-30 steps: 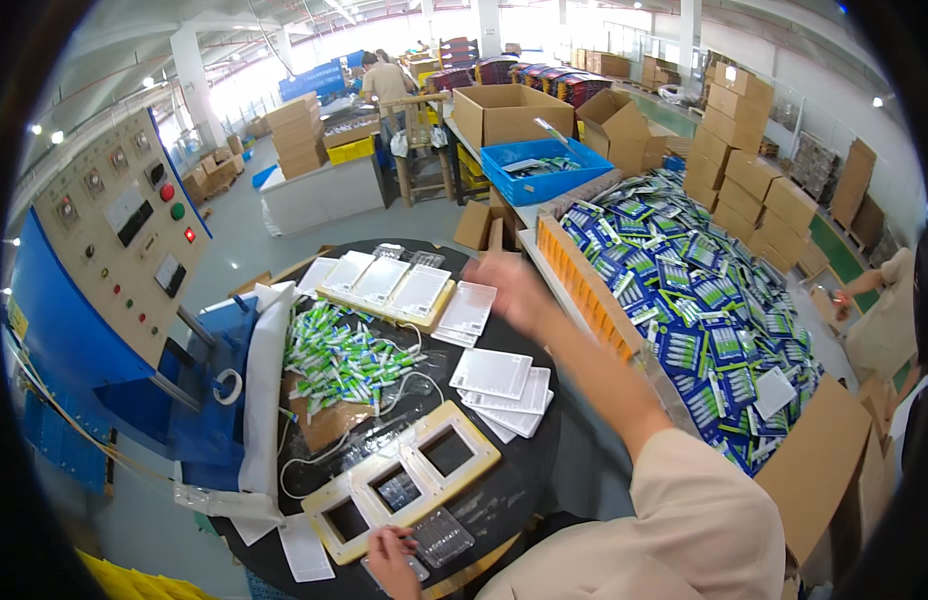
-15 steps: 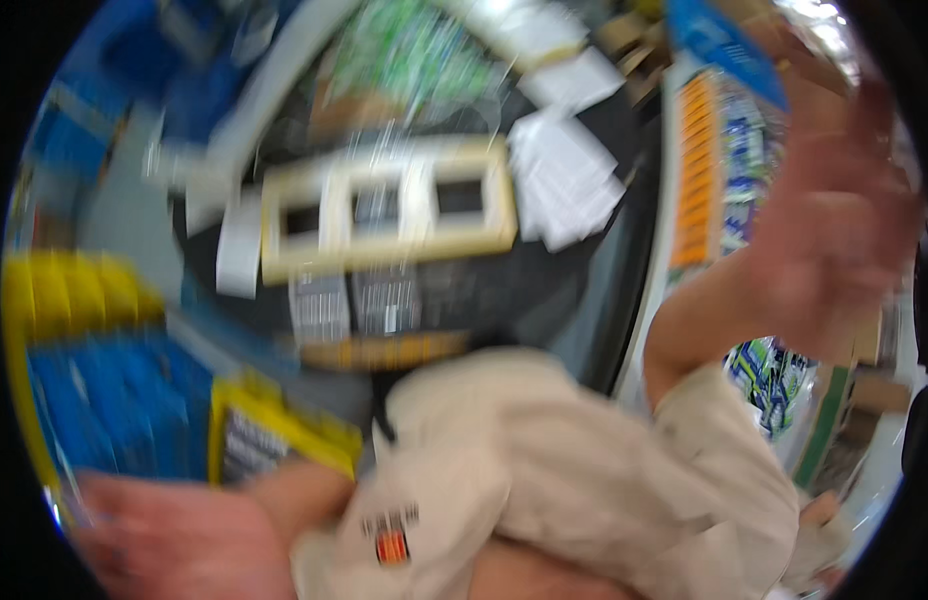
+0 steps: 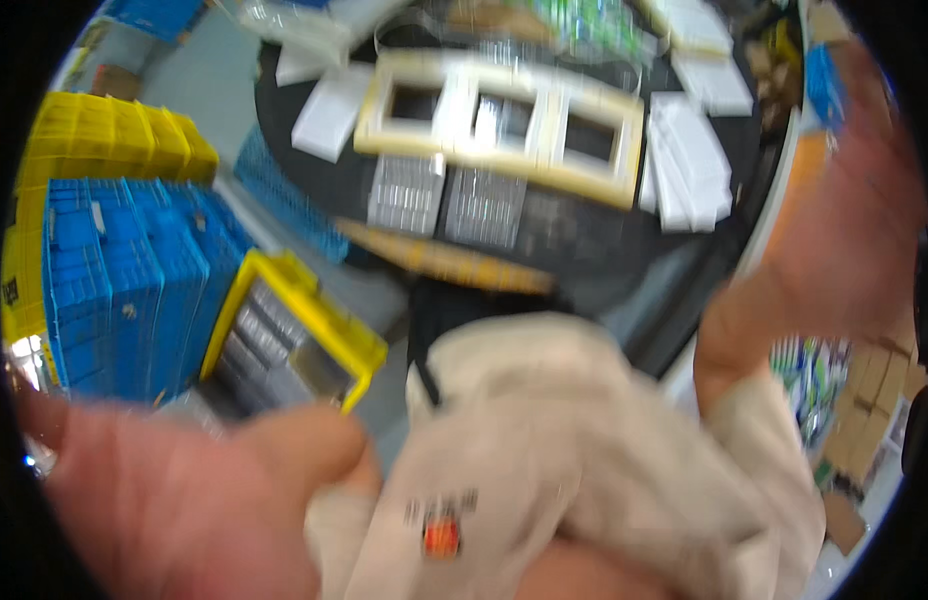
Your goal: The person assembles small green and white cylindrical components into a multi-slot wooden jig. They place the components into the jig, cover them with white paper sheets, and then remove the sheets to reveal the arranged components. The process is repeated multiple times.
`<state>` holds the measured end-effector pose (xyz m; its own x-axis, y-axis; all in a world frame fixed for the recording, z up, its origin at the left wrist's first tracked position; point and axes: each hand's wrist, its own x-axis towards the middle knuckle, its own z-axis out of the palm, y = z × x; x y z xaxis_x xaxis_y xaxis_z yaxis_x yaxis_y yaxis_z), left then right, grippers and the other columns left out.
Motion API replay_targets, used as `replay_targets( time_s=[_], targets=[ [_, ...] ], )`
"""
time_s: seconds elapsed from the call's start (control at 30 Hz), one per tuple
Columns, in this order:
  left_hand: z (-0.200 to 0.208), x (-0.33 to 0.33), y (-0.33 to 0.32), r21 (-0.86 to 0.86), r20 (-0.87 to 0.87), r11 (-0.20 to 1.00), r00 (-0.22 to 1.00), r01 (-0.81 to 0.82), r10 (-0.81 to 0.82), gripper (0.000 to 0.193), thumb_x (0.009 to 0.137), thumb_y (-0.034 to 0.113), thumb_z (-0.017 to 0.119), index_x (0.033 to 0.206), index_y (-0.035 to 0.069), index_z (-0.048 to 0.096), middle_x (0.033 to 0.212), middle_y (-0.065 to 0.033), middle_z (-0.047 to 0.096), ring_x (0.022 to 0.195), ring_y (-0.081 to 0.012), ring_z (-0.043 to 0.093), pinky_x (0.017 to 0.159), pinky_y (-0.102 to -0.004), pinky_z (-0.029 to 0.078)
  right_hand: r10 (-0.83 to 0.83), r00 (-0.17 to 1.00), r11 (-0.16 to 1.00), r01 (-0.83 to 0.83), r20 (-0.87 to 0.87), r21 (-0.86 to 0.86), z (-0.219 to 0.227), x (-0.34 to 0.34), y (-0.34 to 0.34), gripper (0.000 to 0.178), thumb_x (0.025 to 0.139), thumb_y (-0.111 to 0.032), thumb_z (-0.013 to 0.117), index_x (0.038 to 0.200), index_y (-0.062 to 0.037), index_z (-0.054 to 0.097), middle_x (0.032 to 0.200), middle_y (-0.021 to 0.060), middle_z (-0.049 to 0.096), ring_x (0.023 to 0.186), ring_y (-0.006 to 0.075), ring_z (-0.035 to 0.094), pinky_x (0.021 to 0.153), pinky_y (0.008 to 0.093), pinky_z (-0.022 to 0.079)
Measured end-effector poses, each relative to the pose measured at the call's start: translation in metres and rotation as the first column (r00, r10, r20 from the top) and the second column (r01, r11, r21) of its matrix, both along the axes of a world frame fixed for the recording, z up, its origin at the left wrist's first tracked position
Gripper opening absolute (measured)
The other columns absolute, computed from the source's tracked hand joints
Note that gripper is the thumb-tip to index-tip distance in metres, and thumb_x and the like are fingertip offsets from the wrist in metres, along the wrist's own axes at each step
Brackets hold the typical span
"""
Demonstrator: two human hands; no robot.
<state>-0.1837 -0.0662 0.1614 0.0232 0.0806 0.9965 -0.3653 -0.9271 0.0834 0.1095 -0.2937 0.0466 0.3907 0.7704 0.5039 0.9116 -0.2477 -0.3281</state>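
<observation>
Both hands are raised close to the camera and smeared by motion. At the lower left is my left hand (image 3: 169, 495), nearest to a yellow crate (image 3: 329, 320) holding clear plastic pieces. Up at the right edge, my right hand (image 3: 849, 205) hides part of the background. Neither hand's fingers can be made out, nor whether they hold anything. Beyond them on a dark table (image 3: 594, 245) lies a cream frame (image 3: 454, 150) with three windows. Two clear ribbed trays (image 3: 406, 195) sit just before it. White paper sheets (image 3: 689, 165) lie to its right, another white sheet (image 3: 331, 115) to its left.
Stacked blue crates (image 3: 134, 290) and yellow crates (image 3: 114, 140) stand at the left. A bag of green and white packets (image 3: 584, 25) lies at the table's far side. Cardboard boxes (image 3: 864, 410) are at the right. A yellow-brown strip (image 3: 444, 258) runs along the table's near edge.
The view has swung, so the table and frame now sit higher and farther right, with more crates showing at left. Both hands stay raised at either side.
</observation>
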Motion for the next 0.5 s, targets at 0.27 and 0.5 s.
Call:
replay_targets(
  time_s=[0.27, 0.5],
  targets=[
    [-0.226, 0.057, 0.101, -0.027, -0.991, 0.996, 0.130, 0.090, -0.038, 0.034, 0.067, 0.020, 0.087, 0.096, 0.008, 0.072, 0.098, -0.0085, 0.068, 0.096, -0.0289, 0.066, 0.083, -0.0399, 0.051, 0.099, 0.982, 0.855, -0.167, -0.162, -0.491, -0.171, -0.103, 0.097, 0.030, 0.085, -0.019, 0.071, 0.108, 0.0002, 0.069, 0.112, 0.0179, 0.069, 0.100, 0.0348, 0.066, 0.085, 0.0440, 0.052],
    [-0.300, 0.088, 0.152, 0.004, -0.989, 0.881, -0.130, 0.473, 0.074, 0.026, 0.070, 0.023, 0.084, 0.089, 0.009, 0.071, 0.085, -0.0080, 0.065, 0.086, -0.0309, 0.068, 0.075, -0.0434, 0.054, 0.032, 0.859, 0.826, -0.311, -0.512, -0.470, -0.193, -0.080, 0.099, 0.023, 0.073, -0.020, 0.083, 0.087, -0.0060, 0.071, 0.091, 0.0091, 0.068, 0.096, 0.0314, 0.064, 0.080, 0.0442, 0.052]
  ],
)
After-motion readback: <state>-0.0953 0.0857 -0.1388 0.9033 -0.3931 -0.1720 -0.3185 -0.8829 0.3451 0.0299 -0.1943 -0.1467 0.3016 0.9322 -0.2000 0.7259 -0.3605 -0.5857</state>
